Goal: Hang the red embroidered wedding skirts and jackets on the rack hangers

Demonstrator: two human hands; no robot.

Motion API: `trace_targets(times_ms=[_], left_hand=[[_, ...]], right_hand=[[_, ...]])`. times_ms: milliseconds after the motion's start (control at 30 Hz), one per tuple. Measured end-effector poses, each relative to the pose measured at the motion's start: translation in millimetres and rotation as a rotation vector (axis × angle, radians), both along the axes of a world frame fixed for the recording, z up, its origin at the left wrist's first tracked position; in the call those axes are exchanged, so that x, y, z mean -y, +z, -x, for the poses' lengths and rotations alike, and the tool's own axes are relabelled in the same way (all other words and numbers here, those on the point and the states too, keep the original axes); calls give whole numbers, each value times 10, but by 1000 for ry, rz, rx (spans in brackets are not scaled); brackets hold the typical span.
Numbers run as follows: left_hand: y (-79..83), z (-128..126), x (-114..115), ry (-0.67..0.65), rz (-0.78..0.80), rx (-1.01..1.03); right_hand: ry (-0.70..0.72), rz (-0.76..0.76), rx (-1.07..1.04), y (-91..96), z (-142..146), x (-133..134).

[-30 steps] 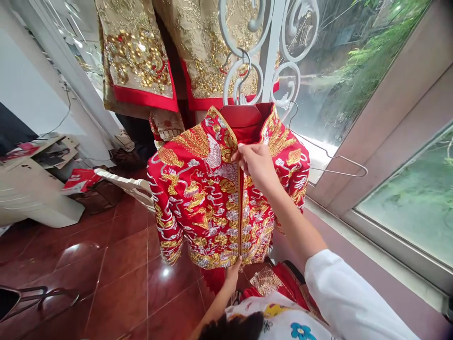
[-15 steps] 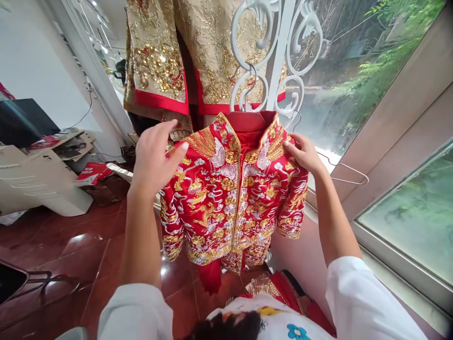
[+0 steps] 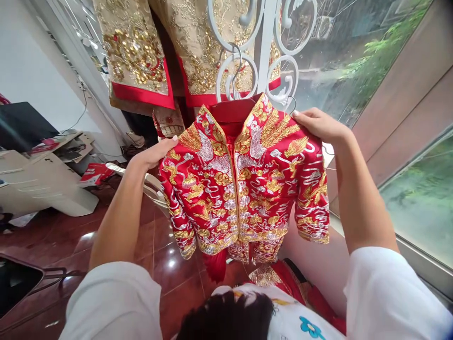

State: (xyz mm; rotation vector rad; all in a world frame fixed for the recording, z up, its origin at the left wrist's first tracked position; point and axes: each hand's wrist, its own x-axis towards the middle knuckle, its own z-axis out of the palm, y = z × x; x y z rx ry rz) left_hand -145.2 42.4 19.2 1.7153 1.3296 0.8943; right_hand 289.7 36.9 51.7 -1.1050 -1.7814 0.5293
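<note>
A red embroidered jacket (image 3: 212, 189) with gold and silver patterns hangs upright before me, its front closed and its collar standing. The metal hook of its hanger (image 3: 236, 71) rises from the neck, in front of a white scrollwork stand (image 3: 262, 56). My left hand (image 3: 154, 155) grips the jacket's shoulder on the left, with the thumb in front and the fingers mostly hidden behind the cloth. At the other shoulder, my right hand (image 3: 320, 124) is closed on the cloth, thumb on top. A red tassel (image 3: 215, 267) dangles below the hem.
Gold-sequined garments with red borders (image 3: 136, 61) hang behind the jacket. To the right stands a window (image 3: 354, 56). A cream desk (image 3: 46, 184) with a dark monitor (image 3: 26, 125) is on the left. More red and gold cloth (image 3: 283, 283) lies low near my body.
My left hand has come down onto the jacket's shoulder and closed on it. My right hand has moved outward and up at the other shoulder. The jacket appears nearer and spread wider.
</note>
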Motion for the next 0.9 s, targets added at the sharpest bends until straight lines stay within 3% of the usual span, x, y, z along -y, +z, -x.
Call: trace_targets(times_ms=[100, 233, 333, 433, 567, 667, 767, 900], left_hand=[[-49, -89, 39, 67, -167, -105], [-171, -281, 209, 561, -687, -470], [-290, -405, 289, 785, -831, -555], [-342, -439, 327, 780, -866, -547], [-222, -291, 351, 692, -858, -503], [-96, -88, 318, 490, -748, -414], [-86, 40, 253, 302, -608, -312], [-218, -12, 196, 526, -790, -336]], right_hand=[[183, 315, 53, -30, -161, 75], [257, 468, -28, -141, -200, 109], [252, 488, -209, -279, -141, 58], [255, 498, -339, -376, -73, 56], [218, 413, -292, -379, -9, 200], [140, 295, -156, -407, 16, 311], [17, 143, -97, -524, 23, 339], [19, 134, -177, -631, -1, 294]])
